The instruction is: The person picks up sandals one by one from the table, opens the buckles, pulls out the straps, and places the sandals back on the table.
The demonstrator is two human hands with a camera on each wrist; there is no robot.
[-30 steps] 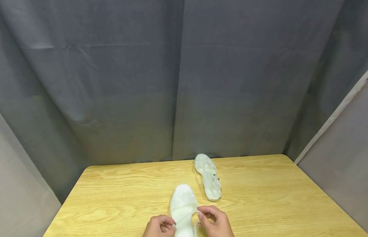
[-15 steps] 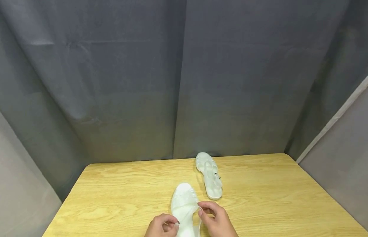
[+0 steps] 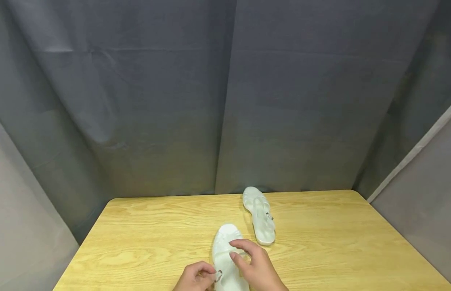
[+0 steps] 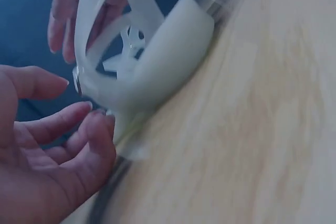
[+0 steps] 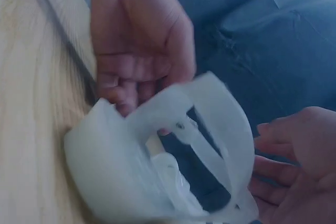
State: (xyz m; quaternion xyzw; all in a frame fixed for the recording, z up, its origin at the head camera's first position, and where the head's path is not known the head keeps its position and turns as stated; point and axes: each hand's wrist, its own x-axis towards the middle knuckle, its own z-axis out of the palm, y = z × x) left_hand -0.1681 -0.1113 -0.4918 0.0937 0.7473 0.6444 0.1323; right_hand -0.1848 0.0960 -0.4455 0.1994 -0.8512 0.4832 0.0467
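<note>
Near sandal: a white, see-through-looking sandal (image 3: 228,267) lies on the wooden table (image 3: 145,242), midway between the left and right edges and towards the near edge, toe pointing to the back edge; its heel is cut off in the head view.
Strap: in the left wrist view a pale strap (image 4: 84,30) arches above the near sandal's heel.
Near buckle: a small dark-rimmed buckle (image 3: 219,276) shows at the near sandal's left side.
Left hand: the left hand (image 3: 195,278) is at that side, fingers bent, fingertips right beside the near buckle; whether they pinch it, I cannot tell.
Right hand: the right hand (image 3: 256,264) reaches over the near sandal from the right, thumb and forefinger apart, pinching nothing; contact with the strap is unclear.
Far sandal: a matching sandal (image 3: 259,220) lies right of the near one, toe at the table's back edge, heel towards the near edge.
Far buckle: another buckle (image 3: 269,216) sits on its right side.
Behind the back edge: a grey curtain (image 3: 138,101) hangs in folds.
</note>
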